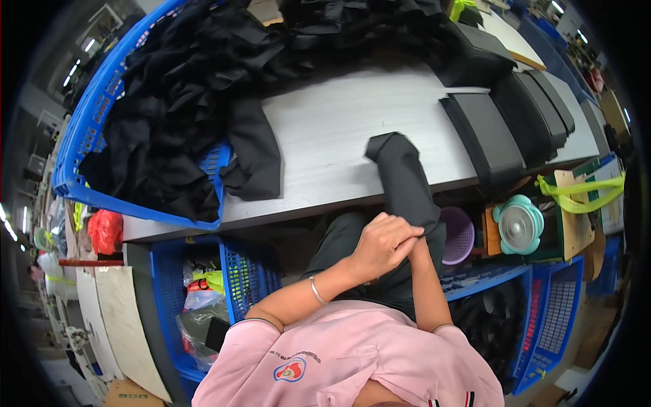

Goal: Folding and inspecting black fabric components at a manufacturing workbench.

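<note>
A black fabric piece (pixel 405 180), long and tube-like, rises from my lap over the table's front edge, its far end bent to the left. At its near end my left hand (pixel 385 245) is closed, with thumb and fingers pinching the edge of the cloth. My right hand is hidden; the right wrist (pixel 418 252) runs up to the cloth just beside my left fingers, and the hand seems to be inside or behind the fabric.
Black cloth pieces (pixel 196 108) overflow a blue basket (pixel 95 197) on the white table (pixel 325 115). Stacked black pieces (pixel 485 129) lie at the right. Below the table's edge are a purple bin (pixel 458 237), a small teal fan (pixel 520 224) and more blue baskets (pixel 237 271).
</note>
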The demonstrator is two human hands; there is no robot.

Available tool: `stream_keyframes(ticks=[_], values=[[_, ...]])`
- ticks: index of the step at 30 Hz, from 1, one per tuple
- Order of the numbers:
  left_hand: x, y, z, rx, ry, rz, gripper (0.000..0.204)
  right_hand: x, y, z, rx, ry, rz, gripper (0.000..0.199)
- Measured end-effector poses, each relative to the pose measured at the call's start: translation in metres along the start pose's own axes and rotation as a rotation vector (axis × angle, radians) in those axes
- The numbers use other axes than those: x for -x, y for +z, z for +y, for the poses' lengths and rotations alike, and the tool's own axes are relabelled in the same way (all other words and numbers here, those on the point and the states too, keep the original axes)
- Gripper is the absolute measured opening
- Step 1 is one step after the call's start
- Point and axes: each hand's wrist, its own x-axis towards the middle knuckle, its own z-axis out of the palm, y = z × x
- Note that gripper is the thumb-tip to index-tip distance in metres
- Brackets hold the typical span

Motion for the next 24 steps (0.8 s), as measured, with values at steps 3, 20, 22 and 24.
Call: stream_keyframes(ticks=[3, 20, 22, 24], values=[[0.027, 0.011, 0.022, 0.063, -0.047, -0.052, 0.016, -0.042, 0.011, -0.001, -0.614, 0.292, 0.262, 0.024], [0.02, -0.04, 0.017, 0.202, -0.217, 0.008, 0.05, -0.071, 0.002, -0.054, -1.159, 0.458, 0.269, 0.047], [0.011, -0.04, -0.004, 0.199, -0.303, 0.039, 0.059, -0.061, 0.009, -0.087, -1.033, 0.345, 0.251, 0.051], [0.007, -0.036, -0.021, 0.404, -0.367, -0.061, 0.061, -0.057, 0.01, -0.107, -1.11, 0.293, 0.284, 0.053]])
